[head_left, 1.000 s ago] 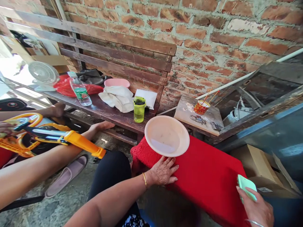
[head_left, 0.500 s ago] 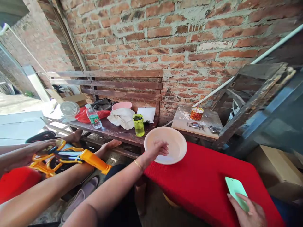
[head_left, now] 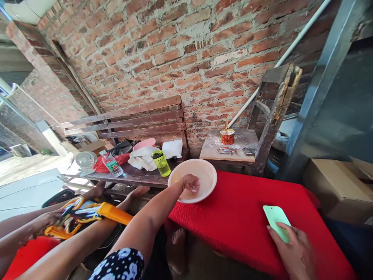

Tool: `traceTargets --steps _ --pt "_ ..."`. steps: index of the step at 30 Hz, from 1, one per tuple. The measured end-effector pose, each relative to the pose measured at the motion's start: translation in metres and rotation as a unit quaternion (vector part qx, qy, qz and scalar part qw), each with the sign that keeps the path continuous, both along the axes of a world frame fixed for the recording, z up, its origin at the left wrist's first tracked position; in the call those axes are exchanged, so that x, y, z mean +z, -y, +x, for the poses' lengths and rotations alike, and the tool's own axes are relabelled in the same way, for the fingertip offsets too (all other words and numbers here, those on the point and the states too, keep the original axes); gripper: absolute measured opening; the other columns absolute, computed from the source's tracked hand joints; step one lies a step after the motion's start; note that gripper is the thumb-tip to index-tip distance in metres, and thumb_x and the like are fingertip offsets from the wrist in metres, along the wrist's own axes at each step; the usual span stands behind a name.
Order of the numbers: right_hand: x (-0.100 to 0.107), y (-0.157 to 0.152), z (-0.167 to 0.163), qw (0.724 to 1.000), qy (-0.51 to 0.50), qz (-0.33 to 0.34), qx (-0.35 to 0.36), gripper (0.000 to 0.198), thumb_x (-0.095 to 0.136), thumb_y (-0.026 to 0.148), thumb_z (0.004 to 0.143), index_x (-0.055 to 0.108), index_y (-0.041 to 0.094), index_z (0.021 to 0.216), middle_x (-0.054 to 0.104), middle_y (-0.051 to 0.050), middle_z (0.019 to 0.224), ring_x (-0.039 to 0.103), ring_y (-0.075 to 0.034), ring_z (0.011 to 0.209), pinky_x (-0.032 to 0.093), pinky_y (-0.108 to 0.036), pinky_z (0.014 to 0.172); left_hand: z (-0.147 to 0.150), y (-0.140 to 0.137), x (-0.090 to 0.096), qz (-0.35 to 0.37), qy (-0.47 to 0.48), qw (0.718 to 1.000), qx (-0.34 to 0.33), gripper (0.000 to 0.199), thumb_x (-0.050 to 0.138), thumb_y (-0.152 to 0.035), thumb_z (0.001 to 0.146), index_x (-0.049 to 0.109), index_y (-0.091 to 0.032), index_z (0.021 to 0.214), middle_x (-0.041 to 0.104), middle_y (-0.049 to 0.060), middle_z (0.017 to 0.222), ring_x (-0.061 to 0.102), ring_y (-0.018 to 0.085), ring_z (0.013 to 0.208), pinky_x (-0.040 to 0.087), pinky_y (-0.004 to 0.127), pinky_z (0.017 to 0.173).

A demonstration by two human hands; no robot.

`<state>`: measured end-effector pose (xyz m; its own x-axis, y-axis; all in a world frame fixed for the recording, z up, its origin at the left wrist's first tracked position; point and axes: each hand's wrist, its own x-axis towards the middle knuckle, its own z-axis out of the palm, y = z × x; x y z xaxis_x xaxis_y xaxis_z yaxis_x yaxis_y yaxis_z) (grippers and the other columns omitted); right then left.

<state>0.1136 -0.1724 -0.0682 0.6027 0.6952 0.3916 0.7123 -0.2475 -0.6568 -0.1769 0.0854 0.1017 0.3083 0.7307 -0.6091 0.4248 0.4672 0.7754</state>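
My left hand (head_left: 191, 183) reaches down into a pale, round plastic basin (head_left: 211, 175), fingers curled together. Whatever those fingers may hold is hidden. The basin sits at the far left corner of a table under a red cloth (head_left: 233, 221). At the right, my right hand (head_left: 294, 249) grips the near end of a flat mint-green piece (head_left: 276, 221) between thumb and fingers. This piece has rounded corners and a small hole near its far end, and is just above or on the red cloth; I cannot tell which.
A yellow-green drink bottle (head_left: 161, 165), a water bottle (head_left: 112, 165), white cloth (head_left: 140, 160) and a small fan (head_left: 86, 160) stand on the bench. Padlocks (head_left: 227, 150) and a tin (head_left: 227, 137) lie behind. Another person's hand (head_left: 43, 223) holds an orange-yellow object (head_left: 113, 213) at left.
My view has tilted and turned right. My left hand has lowered further into the basin, fingers curling. My right hand still grips the mint-green piece.
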Motion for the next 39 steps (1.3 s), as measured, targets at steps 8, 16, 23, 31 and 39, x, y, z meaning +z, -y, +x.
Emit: traceTargets --steps 8,16,23,31,39 --pt "0.004 -0.001 -0.008 1.000 0.018 0.000 -0.019 0.057 0.043 0.069 0.086 0.071 0.020 0.096 0.058 -0.013 0.097 0.057 -0.030 0.090 0.048 -0.046 0.082 0.116 0.019 0.047 -0.053 0.126 0.985 -0.110 0.042 0.048 -0.036 0.101 0.056 -0.015 0.066 0.061 0.000 0.053 0.058 0.009 0.043 0.038 0.016 0.040" --pt "0.000 -0.002 -0.009 0.999 0.031 0.010 -0.014 0.052 0.043 0.065 0.088 0.071 0.022 0.096 0.057 -0.011 0.096 0.055 -0.027 0.087 0.047 -0.043 0.082 0.152 0.077 0.051 -0.105 0.130 0.944 -0.283 0.045 0.054 -0.045 0.097 0.058 -0.014 0.064 0.064 0.004 0.054 0.064 0.015 0.044 0.043 0.019 0.037" --pt "0.000 -0.002 -0.012 0.999 0.033 0.022 -0.015 0.048 0.045 0.063 0.089 0.071 0.023 0.095 0.057 -0.010 0.095 0.055 -0.026 0.085 0.047 -0.041 0.081 0.157 0.071 0.013 -0.052 -0.021 0.951 -0.304 0.045 0.060 -0.047 0.093 0.060 -0.012 0.064 0.064 0.008 0.054 0.064 0.018 0.045 0.052 0.025 0.045" --pt "0.005 -0.001 -0.011 0.998 0.050 0.035 -0.019 0.050 0.042 0.063 0.090 0.072 0.023 0.090 0.057 -0.011 0.093 0.055 -0.027 0.084 0.047 -0.042 0.078 0.207 0.053 0.016 0.076 0.074 0.969 -0.223 0.026 0.058 -0.037 0.096 0.064 -0.013 0.090 0.064 0.001 0.071 0.066 0.011 0.062 0.057 0.026 0.069" --pt "0.007 0.007 -0.025 0.991 0.078 0.067 0.090 0.039 0.050 0.056 0.089 0.070 0.023 0.097 0.060 -0.012 0.105 0.058 -0.029 0.093 0.047 -0.043 0.085 0.046 -0.004 0.028 0.133 -0.031 0.991 0.013 0.026 0.052 -0.037 0.101 0.062 -0.013 0.105 0.063 0.001 0.081 0.062 0.009 0.064 0.053 0.022 0.065"
